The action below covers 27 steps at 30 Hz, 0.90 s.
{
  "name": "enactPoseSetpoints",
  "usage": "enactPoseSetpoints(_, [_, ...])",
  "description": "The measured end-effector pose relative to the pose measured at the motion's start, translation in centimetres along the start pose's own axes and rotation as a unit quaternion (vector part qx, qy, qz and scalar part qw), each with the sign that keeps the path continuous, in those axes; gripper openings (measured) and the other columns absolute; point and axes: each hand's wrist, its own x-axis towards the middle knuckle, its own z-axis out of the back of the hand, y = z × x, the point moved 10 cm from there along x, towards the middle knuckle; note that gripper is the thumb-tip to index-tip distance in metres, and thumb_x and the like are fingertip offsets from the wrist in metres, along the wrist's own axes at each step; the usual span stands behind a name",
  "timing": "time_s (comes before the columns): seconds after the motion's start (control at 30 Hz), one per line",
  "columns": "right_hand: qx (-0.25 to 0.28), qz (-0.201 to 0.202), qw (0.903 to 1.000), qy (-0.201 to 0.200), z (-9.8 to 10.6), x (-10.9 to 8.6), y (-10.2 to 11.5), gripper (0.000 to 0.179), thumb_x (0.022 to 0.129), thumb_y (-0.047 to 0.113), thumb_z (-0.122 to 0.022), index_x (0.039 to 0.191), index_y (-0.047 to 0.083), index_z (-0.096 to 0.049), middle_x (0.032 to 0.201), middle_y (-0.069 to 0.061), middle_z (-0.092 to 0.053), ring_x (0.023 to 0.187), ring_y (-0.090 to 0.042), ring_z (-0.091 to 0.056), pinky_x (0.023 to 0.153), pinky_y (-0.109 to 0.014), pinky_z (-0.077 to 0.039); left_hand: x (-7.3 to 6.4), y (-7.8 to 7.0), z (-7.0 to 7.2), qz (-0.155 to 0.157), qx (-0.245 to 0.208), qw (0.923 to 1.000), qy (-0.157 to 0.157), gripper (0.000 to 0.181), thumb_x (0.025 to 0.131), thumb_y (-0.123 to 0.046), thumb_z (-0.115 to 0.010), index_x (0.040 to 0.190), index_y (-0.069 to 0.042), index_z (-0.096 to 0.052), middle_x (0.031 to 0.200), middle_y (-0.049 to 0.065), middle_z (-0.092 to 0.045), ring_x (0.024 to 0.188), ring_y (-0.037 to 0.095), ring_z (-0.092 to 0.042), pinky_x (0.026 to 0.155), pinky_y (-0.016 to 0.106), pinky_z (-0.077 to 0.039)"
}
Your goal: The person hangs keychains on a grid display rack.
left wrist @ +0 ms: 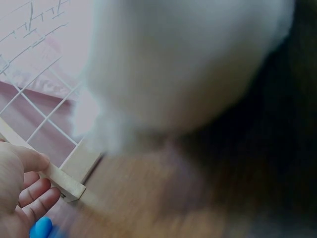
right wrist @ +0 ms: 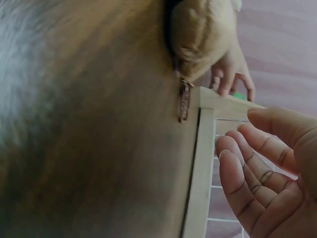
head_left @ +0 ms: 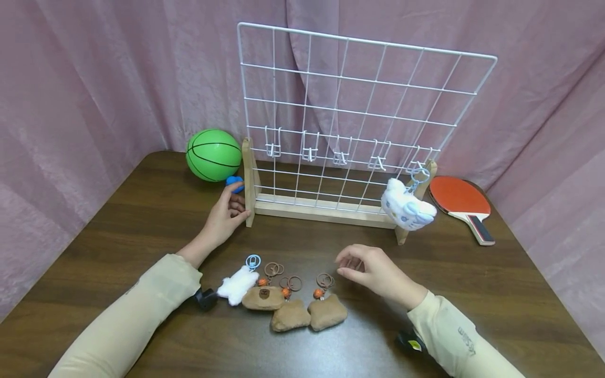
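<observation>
My left hand [head_left: 223, 212] is at the wooden left leg [head_left: 248, 178] of a white wire grid rack [head_left: 326, 107]. Its thumb touches the wood and the other fingers bend loosely beside it, also in the left wrist view. Above the table, my right hand [head_left: 373, 268] holds nothing, its fingers loosely bent. To its left lie three brown plush keychains [head_left: 328, 313] with orange beads and a white plush keychain [head_left: 238, 286] with a blue ring. A white plush keychain with a face [head_left: 407, 207] hangs by its blue ring from the rack's rightmost hook.
Several white hooks [head_left: 309, 152] line the grid. A green ball [head_left: 214, 155] sits behind my left hand, with a small blue object [head_left: 235, 184] near the rack's leg. A red table tennis paddle [head_left: 460, 197] lies at the right, and a pink curtain [head_left: 118, 68] hangs behind.
</observation>
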Motion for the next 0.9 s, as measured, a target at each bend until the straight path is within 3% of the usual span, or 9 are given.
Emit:
enactPoseSetpoints(0.37, [-0.027, 0.010, 0.9976, 0.062, -2.8, 1.1, 0.0, 0.014, 0.085, 0.014, -0.072, 0.098, 0.008, -0.069, 0.086, 0.000, -0.066, 0.073, -0.001, -0.056, 0.063, -0.019, -0.050, -0.1, 0.3, 0.1, 0.008, -0.001, 1.0000, -0.003, 0.073, 0.087, 0.003, -0.066, 0.147, -0.007, -0.026, 0.110, 0.025, -0.053, 0.091, 0.029, -0.057, 0.071, 0.011, -0.047])
enactPoseSetpoints(0.9, [-0.076, 0.018, 0.9913, 0.106, -4.2, 1.8, 0.0, 0.018, 0.082, 0.014, -0.075, 0.098, 0.008, -0.069, 0.085, 0.000, -0.063, 0.068, -0.004, -0.053, 0.064, -0.016, -0.046, 0.1, 0.2, 0.0, 0.004, -0.002, 1.0000, 0.003, 0.070, 0.088, 0.002, -0.064, 0.147, -0.007, -0.027, 0.109, 0.025, -0.052, 0.092, 0.030, -0.056, 0.071, 0.012, -0.047])
